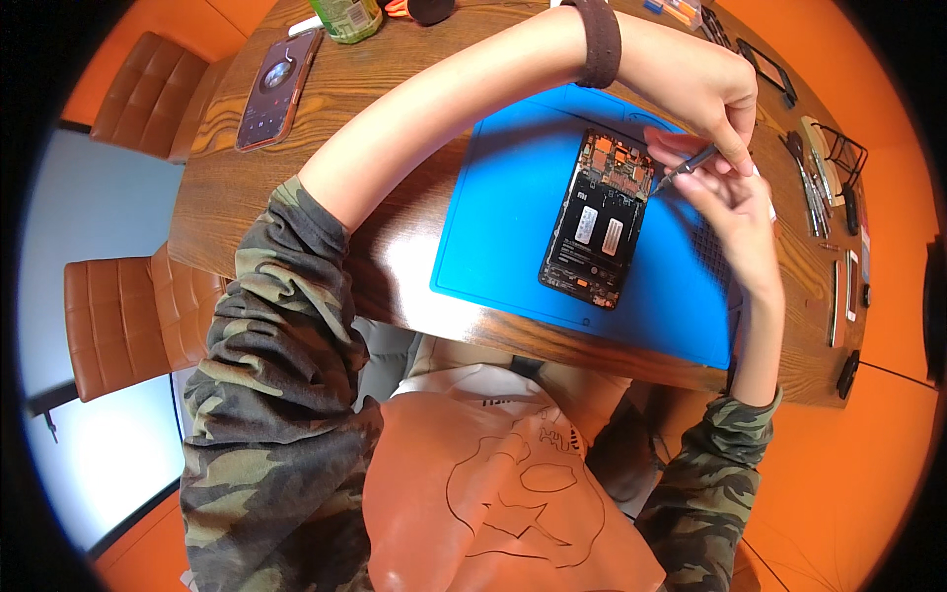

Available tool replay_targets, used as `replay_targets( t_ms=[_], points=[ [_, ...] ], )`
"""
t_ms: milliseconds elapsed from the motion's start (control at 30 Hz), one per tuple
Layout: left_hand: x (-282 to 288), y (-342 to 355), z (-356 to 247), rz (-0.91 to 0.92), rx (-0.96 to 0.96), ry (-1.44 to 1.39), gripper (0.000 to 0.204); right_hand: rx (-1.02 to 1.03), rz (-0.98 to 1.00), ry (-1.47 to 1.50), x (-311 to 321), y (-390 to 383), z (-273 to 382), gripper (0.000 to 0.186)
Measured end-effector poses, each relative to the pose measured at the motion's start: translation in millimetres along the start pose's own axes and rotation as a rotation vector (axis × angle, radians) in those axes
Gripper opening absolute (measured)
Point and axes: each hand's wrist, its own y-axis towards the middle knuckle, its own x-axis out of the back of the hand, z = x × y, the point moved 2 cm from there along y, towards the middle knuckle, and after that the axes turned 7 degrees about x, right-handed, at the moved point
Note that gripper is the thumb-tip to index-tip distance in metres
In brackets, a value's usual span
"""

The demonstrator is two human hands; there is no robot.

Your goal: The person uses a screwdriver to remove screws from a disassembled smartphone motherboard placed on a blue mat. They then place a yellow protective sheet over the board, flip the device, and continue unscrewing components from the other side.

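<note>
An opened smartphone (600, 217) lies on a blue work mat (493, 197), its black battery and copper-coloured circuit board exposed. My right hand (735, 207) is right of the board, thumb and fingers closed around a slim dark screwdriver (698, 160). The screwdriver slants down-left, its thin tip by the phone's right edge; I cannot tell whether it touches. My left arm reaches across the far side of the mat, a dark band on the wrist. My left hand (720, 94) bends down with its fingertips pinched together by the screwdriver's back end; what they hold, if anything, is hidden.
A second phone (279, 89) with its screen lit lies far left on the wooden table (395, 69), near a green container (347, 15). Several slim tools (814, 192) and a black wire rack (843, 148) are at the right. Brown chairs (118, 326) stand left.
</note>
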Motion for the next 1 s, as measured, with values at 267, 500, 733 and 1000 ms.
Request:
replay_targets(
  t_ms=[267,500,733,1000],
  points=[
    [1,-1,6,0.014,-0.127,-0.104,0.037,0.089,-0.001,-0.587,-4,4,-6,0.027],
    [2,-1,6,-0.060,-0.166,0.010,0.036,0.067,0.009,-0.415,5,3,-8,0.029],
    [6,-5,6,-0.083,-0.085,0.040,0.037,-0.042,0.145,-0.147,6,8,2,0.035],
    [6,-5,12,-0.056,-0.129,-0.029,0.037,0.113,0.238,-0.184,16,7,-13,0.031]
  ],
)
